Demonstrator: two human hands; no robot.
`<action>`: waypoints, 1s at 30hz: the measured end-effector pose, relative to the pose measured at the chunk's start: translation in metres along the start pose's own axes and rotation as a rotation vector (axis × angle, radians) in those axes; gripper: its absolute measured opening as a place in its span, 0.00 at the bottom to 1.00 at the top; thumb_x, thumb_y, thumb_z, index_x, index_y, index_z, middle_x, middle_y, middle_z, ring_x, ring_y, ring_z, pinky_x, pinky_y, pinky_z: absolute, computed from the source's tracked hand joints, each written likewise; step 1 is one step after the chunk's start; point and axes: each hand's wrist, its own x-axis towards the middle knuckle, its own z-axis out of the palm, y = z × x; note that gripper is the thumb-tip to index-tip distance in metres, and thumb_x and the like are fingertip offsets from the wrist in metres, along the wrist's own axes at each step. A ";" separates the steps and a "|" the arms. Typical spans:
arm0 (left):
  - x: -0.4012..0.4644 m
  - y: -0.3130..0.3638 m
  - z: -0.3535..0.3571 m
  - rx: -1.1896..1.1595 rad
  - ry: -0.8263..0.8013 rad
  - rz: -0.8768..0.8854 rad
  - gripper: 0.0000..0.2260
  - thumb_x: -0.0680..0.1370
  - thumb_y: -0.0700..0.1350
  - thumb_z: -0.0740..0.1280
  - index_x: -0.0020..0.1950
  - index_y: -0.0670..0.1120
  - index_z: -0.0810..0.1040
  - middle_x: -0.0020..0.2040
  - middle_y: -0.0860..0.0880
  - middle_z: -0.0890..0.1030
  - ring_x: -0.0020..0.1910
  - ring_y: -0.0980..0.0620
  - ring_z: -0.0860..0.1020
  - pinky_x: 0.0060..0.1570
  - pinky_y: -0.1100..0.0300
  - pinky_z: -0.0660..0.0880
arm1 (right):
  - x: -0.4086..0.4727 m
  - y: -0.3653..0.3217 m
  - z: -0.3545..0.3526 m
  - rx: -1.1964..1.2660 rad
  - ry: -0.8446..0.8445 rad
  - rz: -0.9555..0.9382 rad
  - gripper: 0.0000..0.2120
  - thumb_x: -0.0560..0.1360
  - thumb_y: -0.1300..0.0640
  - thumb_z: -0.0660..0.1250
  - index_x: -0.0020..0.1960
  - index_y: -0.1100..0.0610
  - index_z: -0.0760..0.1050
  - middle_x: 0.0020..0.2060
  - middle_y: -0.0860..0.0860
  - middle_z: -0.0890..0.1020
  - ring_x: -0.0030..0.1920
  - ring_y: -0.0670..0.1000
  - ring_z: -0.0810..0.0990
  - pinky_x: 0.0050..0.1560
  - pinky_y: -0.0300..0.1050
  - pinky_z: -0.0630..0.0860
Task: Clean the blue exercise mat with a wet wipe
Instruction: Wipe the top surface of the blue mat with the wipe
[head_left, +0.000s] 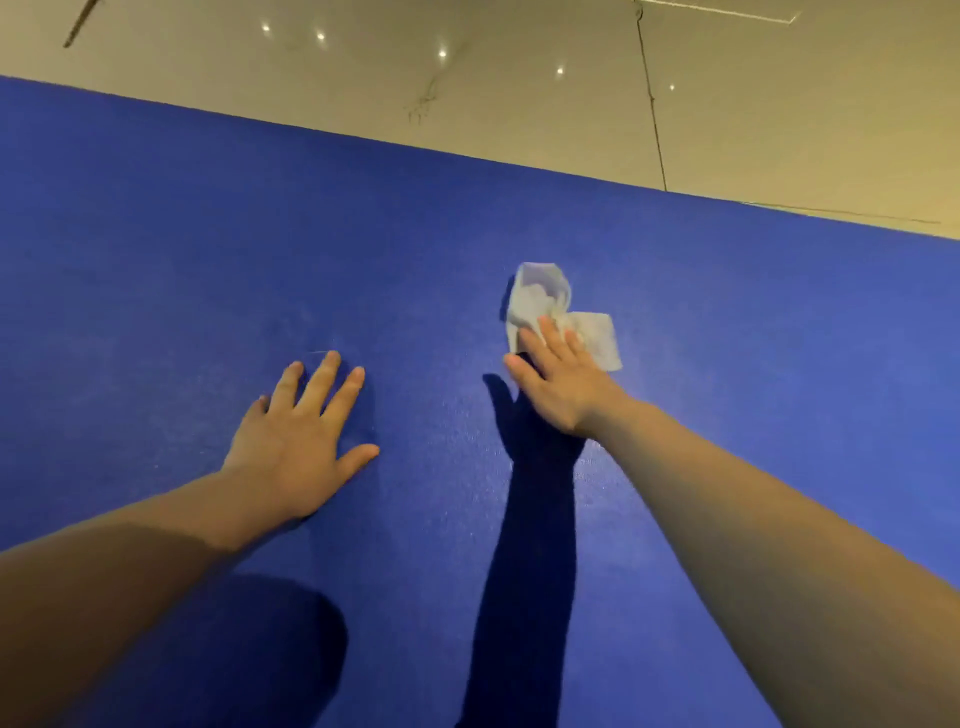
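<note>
Head view shows the right hand (558, 382), fingers straight and together, pressing the wipe (563, 312) onto the mat (208, 249), wipe ahead of its fingertips; left hand (301, 431) lies spread, farther off.

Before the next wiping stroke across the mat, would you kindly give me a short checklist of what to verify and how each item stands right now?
1. Crumpled white wet wipe under the right hand: ok, straight fingers press on it.
2. Wipe touching the blue exercise mat: ok, it lies on the surface.
3. Left hand bracing: ok, flat on the mat with fingers spread.
4. Path ahead toward the mat's far edge: ok, nothing lies on that stretch.
5. Wipe spread flat for good coverage: not ok, it is bunched and folded.
6. Wipe still moist enough: cannot tell.
</note>
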 end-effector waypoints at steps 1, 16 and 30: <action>-0.007 -0.001 0.010 -0.034 0.080 0.089 0.37 0.74 0.57 0.71 0.78 0.45 0.61 0.76 0.38 0.62 0.71 0.34 0.67 0.59 0.37 0.74 | -0.011 0.021 -0.001 -0.011 0.028 0.073 0.30 0.84 0.43 0.47 0.80 0.54 0.44 0.79 0.52 0.41 0.78 0.50 0.35 0.75 0.45 0.33; -0.102 0.049 0.060 -0.055 0.184 0.306 0.26 0.66 0.47 0.78 0.62 0.42 0.80 0.60 0.40 0.79 0.56 0.39 0.80 0.49 0.43 0.80 | -0.137 -0.047 0.122 -0.234 -0.070 -0.327 0.38 0.76 0.30 0.40 0.80 0.49 0.42 0.79 0.46 0.39 0.78 0.51 0.34 0.75 0.47 0.32; -0.163 0.021 0.089 -0.047 0.219 0.309 0.31 0.83 0.58 0.45 0.66 0.39 0.77 0.58 0.39 0.76 0.54 0.40 0.75 0.58 0.46 0.73 | -0.160 -0.002 0.133 -0.045 0.146 0.173 0.39 0.80 0.33 0.44 0.80 0.56 0.41 0.79 0.54 0.39 0.77 0.56 0.33 0.75 0.53 0.32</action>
